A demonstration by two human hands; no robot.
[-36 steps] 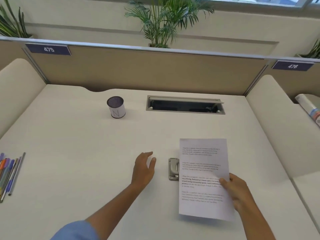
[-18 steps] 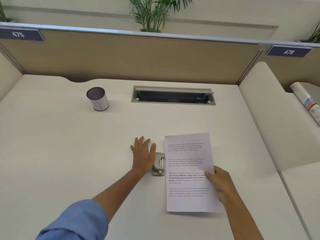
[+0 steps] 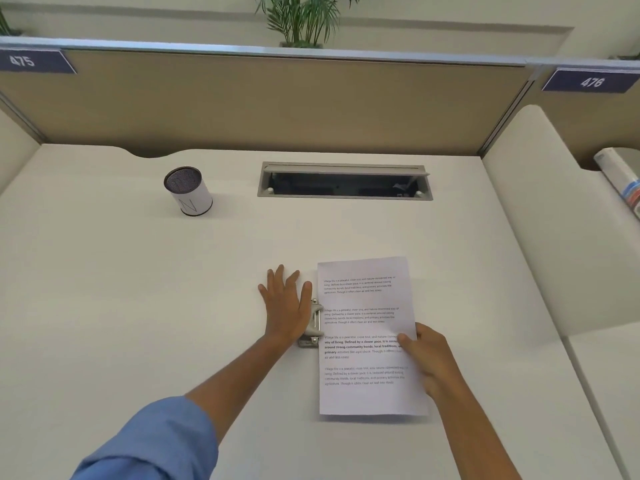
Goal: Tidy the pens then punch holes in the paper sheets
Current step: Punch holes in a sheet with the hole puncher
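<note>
A printed paper sheet (image 3: 367,341) lies on the white desk (image 3: 138,306), and my right hand (image 3: 427,358) pinches its right edge. The sheet's left edge sits in a small metal hole punch (image 3: 313,329). My left hand (image 3: 287,306) lies flat, fingers spread, with its palm over the left part of the punch. A white pen cup (image 3: 188,190) with a dark mesh inside stands at the back left, holding no pens. No pens are in view.
An open cable tray (image 3: 344,181) is sunk into the desk at the back. A tan partition (image 3: 277,98) closes the far side, a rounded white divider (image 3: 540,220) the right. A rolled paper (image 3: 620,178) lies beyond that divider.
My left hand slid right from the bare desk onto the hole punch. The sheet's left edge moved into the punch. The view shifted, so the pens at the left edge dropped out of sight.
</note>
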